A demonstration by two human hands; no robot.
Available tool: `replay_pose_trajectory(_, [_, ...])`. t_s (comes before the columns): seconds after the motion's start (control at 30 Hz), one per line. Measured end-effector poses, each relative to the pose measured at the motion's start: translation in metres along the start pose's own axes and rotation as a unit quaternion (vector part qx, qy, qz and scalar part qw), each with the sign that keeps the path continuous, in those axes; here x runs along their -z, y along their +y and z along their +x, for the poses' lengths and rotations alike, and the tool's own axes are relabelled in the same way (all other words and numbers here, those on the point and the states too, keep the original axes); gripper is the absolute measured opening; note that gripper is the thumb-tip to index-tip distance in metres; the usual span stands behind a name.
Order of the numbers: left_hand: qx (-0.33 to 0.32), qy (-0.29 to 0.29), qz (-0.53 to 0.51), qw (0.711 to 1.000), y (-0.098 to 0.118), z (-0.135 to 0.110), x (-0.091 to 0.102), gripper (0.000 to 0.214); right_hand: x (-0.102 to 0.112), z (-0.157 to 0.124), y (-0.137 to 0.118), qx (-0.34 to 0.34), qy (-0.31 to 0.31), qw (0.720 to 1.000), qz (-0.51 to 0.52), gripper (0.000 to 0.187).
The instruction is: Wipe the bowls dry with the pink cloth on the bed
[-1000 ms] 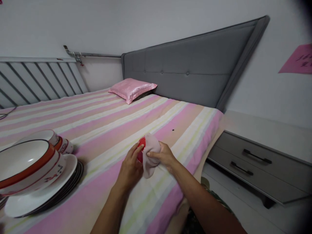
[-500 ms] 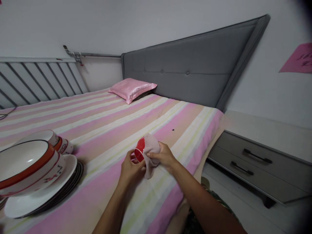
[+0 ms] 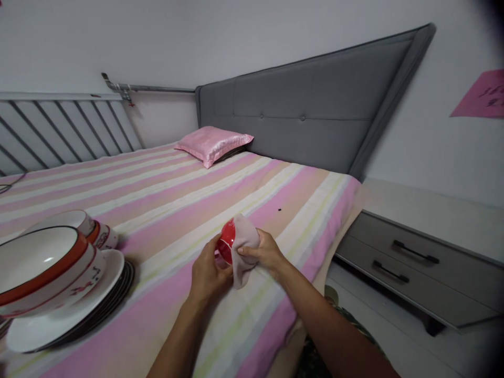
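A glossy red cup is held tilted above the striped bedspread, its opening turned toward the lower left. My left hand is closed on its left side, thumb below and fingers at the rim. Over the cup's right side drapes a pale pinkish cloth, one end hanging down. My right hand grips this cloth against the cup, thumb in front; its other fingers are mostly hidden behind the cloth.
On the left, a large white bowl with a red band rests on stacked plates, beside smaller bowls. A pink pillow lies by the grey headboard. A grey nightstand stands at right.
My left hand has shifted slightly left and its fingers have moved up along the cup's rim. The cup has turned a little; my right hand and the cloth have barely moved.
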State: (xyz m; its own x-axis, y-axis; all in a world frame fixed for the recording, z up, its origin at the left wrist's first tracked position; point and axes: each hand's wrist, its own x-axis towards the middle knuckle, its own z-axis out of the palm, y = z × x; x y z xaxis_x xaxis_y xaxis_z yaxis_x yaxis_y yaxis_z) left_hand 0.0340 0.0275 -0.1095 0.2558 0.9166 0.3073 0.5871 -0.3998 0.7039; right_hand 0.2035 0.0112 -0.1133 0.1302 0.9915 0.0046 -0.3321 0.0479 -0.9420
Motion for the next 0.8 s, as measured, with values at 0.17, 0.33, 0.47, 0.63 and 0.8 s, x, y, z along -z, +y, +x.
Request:
replay_pose_trajectory(0.17, [-0.148, 0.033, 0.113, 0.982, -0.014, 0.000, 0.000, 0.072, -0.001, -0.001, 0.000, 0.004, -0.007, 1.000, 0.000, 0.051])
replay_pose_trajectory(0.33, [-0.276, 0.078, 0.165, 0.944, -0.020, 0.003, -0.004, 0.071, 0.000, 0.000, 0.002, 0.004, -0.011, 1.000, 0.021, 0.054])
replay_pose_trajectory(0.47, [-0.284, 0.063, 0.138, 0.947, -0.018, 0.003, -0.005, 0.070, 0.000, 0.001, 0.001, 0.012, -0.004, 1.000, 0.021, 0.055])
replay_pose_trajectory(0.63, [-0.052, 0.006, -0.100, 0.994, -0.013, 0.001, -0.011, 0.083, -0.004, 0.001, 0.000, 0.017, 0.003, 1.000, 0.013, 0.051])
replay_pose_trajectory(0.8, [0.130, -0.030, -0.197, 0.971, -0.016, 0.005, -0.018, 0.061, -0.006, 0.001, 0.001, 0.017, 0.014, 1.000, 0.016, 0.050])
